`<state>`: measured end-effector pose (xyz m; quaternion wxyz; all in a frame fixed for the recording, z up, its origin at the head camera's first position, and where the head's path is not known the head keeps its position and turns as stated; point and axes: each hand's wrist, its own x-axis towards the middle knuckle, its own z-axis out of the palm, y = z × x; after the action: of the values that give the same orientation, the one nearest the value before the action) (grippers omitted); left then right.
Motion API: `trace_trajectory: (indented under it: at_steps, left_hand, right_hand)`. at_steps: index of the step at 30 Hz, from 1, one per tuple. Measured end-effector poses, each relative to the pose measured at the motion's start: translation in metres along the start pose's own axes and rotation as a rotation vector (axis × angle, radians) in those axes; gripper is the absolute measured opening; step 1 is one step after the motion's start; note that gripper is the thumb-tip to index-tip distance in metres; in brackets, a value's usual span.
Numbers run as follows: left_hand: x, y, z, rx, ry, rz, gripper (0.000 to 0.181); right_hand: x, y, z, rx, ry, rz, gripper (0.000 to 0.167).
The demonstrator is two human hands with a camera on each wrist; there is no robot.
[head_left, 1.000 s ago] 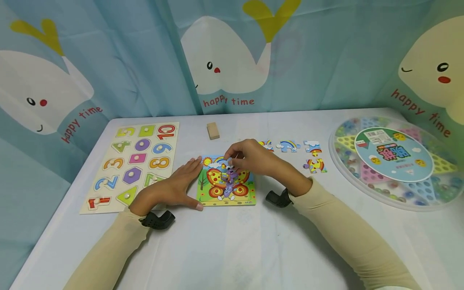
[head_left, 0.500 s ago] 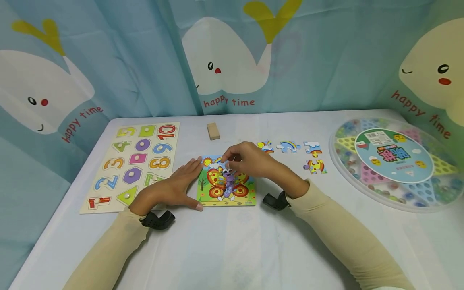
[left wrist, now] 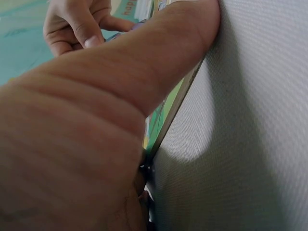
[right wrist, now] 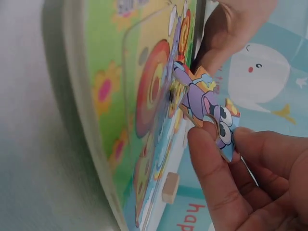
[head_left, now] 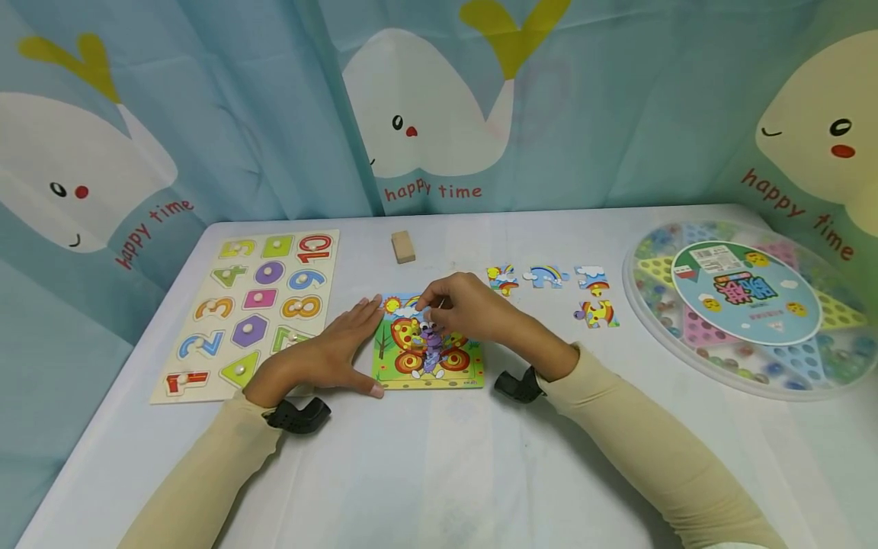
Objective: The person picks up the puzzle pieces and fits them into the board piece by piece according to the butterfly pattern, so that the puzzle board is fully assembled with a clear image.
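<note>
A butterfly jigsaw puzzle board [head_left: 405, 374] lies flat on the white tabletop. My left hand [head_left: 329, 347] is spread along the board's left side, its straight fingers and thumb touching that edge. My right hand [head_left: 473, 305] is over the upper part of the board and pinches a jigsaw piece [right wrist: 204, 98] between thumb and fingers. That piece shows a purple face with big eyes and is tilted above the board in the right wrist view. In the left wrist view, my left thumb [left wrist: 144, 57] covers much of the board.
Loose jigsaw pieces [head_left: 546, 276] lie to the right of the board. A number and shape peg board [head_left: 257, 316] is at the left, and a small wooden block [head_left: 403, 248] at the back. A round clear marble game case [head_left: 748, 305] stands at the right. A whale-print curtain [head_left: 583, 114] hangs behind.
My right hand has shifted slightly left and toward me over the board, with the jigsaw piece still pinched. A loose piece behind it shows more fully. My left hand has stayed put.
</note>
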<state>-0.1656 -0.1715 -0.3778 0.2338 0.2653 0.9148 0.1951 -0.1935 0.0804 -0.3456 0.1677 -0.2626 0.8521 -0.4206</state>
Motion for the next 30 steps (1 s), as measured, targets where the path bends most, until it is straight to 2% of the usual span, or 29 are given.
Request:
trace_trajectory:
  at_steps: [5,11,23,30]
  left_hand:
    - [0.0,0.0,0.0,-0.007,-0.004,0.0,0.124]
    - [0.0,-0.001,0.0,0.0,0.008,0.006,0.125]
    - [0.002,-0.003,0.001,0.003,-0.006,0.002,0.125]
    - [0.003,-0.003,0.001,0.009,-0.003,0.009,0.124]
  right_hand:
    - [-0.001,-0.001,0.002,0.001,-0.011,0.003,0.012]
    - [0.001,-0.001,0.005,-0.102,0.014,-0.022,0.012]
    - [0.009,0.007,0.003,-0.169,0.012,0.03,0.011]
    - [0.014,0.011,0.004,-0.179,-0.018,0.047,0.013]
